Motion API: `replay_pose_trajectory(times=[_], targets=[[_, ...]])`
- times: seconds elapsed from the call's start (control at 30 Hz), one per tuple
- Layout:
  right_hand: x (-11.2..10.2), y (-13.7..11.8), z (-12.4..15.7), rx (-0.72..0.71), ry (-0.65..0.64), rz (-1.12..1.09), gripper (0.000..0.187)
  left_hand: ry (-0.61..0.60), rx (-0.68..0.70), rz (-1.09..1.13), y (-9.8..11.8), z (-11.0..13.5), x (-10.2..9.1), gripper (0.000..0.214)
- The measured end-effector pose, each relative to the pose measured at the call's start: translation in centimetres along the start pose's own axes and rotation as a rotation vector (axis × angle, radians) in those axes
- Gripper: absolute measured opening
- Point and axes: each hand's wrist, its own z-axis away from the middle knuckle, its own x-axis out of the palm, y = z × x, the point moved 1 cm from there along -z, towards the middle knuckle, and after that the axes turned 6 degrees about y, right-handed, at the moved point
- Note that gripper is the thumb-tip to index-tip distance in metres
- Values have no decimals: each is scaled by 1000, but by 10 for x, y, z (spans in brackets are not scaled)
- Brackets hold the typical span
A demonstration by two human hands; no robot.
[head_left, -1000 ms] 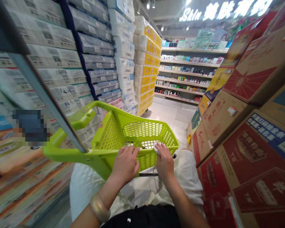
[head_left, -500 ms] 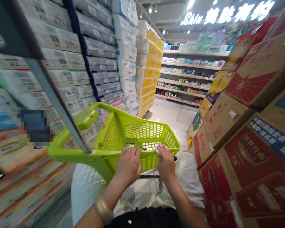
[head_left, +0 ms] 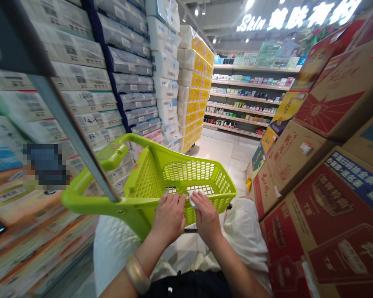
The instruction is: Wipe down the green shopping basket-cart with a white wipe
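A lime-green shopping cart (head_left: 143, 176) with a perforated basket stands before me, its near rim running under both hands. My left hand (head_left: 168, 216) is closed over that rim, fingers curled to the inner side; a gold bangle (head_left: 137, 274) circles the wrist. Just to its right, my right hand (head_left: 207, 216) presses a small white cloth or tissue (head_left: 192, 201) against the same rim, its fingers together over it. Most of the cloth is hidden under the fingers. The basket floor shows no goods in the part I can see.
Stacked tissue packs (head_left: 195, 99) and wrapped bundles (head_left: 130, 62) line the left. Cardboard cartons (head_left: 301, 153) are piled close on the right. A metal pole (head_left: 74, 136) crosses the left foreground. Cosmetics shelves (head_left: 245, 85) stand beyond the tiled floor (head_left: 222, 145).
My right hand has slid left along the cart's near rim with the white cloth, closing toward my left hand. My left hand has stayed nearly in place.
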Motion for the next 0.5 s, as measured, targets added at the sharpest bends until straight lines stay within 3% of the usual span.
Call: replay_pose_trajectory(times=[0.1,0.3,0.5], targets=[[0,-3,0,-36,-29,-51,44,-3,3,7,0,1,-1,43],[-5,8,2,109,66,43,41,-3,-2,0,3,1,-2,43],[-7,1,1,11,-4,-36,43,-31,-8,10,8,2,-3,45]])
